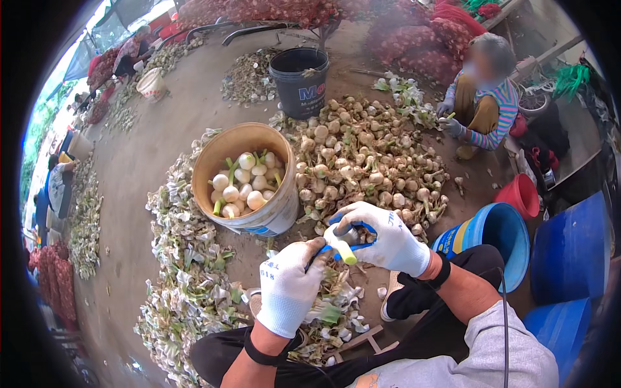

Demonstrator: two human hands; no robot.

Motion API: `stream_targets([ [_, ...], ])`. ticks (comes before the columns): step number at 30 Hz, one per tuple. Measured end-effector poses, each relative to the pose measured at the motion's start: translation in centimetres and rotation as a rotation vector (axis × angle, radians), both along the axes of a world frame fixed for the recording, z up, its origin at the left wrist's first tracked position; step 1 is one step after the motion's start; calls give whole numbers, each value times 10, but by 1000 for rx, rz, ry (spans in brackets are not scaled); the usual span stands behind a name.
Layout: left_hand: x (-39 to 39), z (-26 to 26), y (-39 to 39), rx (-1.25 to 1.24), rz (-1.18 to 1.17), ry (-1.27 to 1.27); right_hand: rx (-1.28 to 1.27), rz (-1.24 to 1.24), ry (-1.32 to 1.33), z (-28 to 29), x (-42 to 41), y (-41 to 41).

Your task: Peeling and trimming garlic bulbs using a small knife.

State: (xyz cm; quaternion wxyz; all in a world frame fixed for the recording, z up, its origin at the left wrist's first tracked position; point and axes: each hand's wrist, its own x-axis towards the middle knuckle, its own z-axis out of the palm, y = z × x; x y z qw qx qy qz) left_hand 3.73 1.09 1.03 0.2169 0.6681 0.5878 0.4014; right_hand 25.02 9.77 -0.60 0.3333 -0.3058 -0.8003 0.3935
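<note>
Both my hands wear white knit gloves with blue on the fingers. A peeled garlic bulb (343,241) with a short green stem is between them. My right hand (381,237) grips the bulb from the right and above. My left hand (296,276) pinches at its left side with thumb and fingers; whether it holds a small tool or a strip of skin is hidden. Beyond my left hand stands a pale plastic bucket (264,213) holding peeled bulbs, some with green stems. Unpeeled garlic bulbs (373,160) lie heaped on the ground to the right of that bucket.
Garlic peelings (189,271) cover the ground at left and below my hands. A black bucket (300,87) stands beyond the heap. At right are a blue bucket (504,242), a red bucket (521,196) and a blue container (567,247). A gloved co-worker (485,97) crouches at upper right.
</note>
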Motion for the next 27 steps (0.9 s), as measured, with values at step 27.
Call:
stream_targets([
  [27, 6, -13, -1, -104, 108, -386, -714, 2, 424, 2, -14, -8],
])
